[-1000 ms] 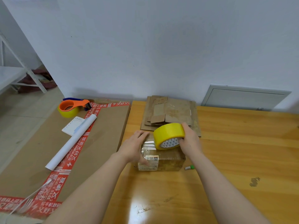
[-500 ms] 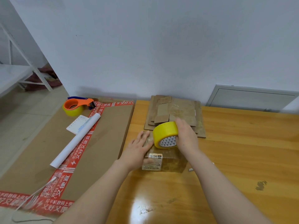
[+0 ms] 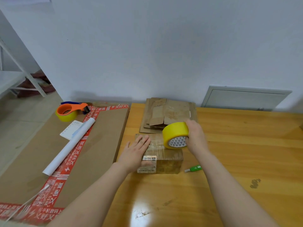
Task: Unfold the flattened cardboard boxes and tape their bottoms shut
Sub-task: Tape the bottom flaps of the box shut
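A stack of flattened boxes (image 3: 168,115) lies just behind the small cardboard box (image 3: 164,161), and a green-capped pen (image 3: 193,169) lies to its right. A large carton (image 3: 105,136) on the left carries an orange tape dispenser (image 3: 70,111), a notepad (image 3: 70,130) and a paper roll (image 3: 68,146). The box (flaps closed, contents hidden) sits on the wooden table (image 3: 246,153), long axis left-right. The left hand (image 3: 136,153) presses flat on it, fingers straight. The right hand (image 3: 196,136) grips a yellow tape roll (image 3: 176,133) over its far right corner, core facing the person.

Bright, even, cool light. A white glare patch shines on the glossy orange-brown wooden tabletop (image 3: 246,153); soft shadow lies low on the pale wall (image 3: 164,46). Wide-angle bending curves the edges; the right hand (image 3: 195,136) is slightly blurred.
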